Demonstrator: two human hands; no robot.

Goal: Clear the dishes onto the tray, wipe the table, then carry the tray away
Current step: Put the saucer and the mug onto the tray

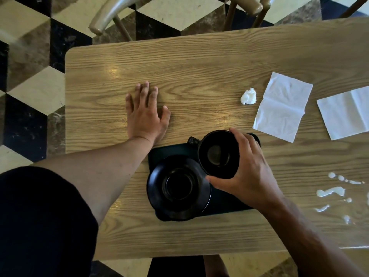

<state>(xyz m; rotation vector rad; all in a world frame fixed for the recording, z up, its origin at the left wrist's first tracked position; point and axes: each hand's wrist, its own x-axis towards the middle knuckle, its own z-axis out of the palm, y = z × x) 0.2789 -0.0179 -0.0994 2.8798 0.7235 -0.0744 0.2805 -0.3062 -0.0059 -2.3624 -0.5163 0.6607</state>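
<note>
A dark rectangular tray (167, 151) lies on the wooden table (199, 76) near its front edge. On the tray's left part sits a black saucer (157, 188). My right hand (251, 172) grips a black cup (218, 154) by its rim over the tray's right part; the cup's handle points left. My left hand (144, 112) rests flat on the table, left of the tray, fingers spread, holding nothing. A crumpled white napkin ball (248, 96) lies to the right. White liquid spills (331, 191) dot the table at the right.
Two flat white paper napkins (282, 105) (345, 112) lie at the right. Two wooden chairs (111, 15) (247, 9) stand beyond the table's far edge on a chequered floor. The table's left edge is close to my left hand.
</note>
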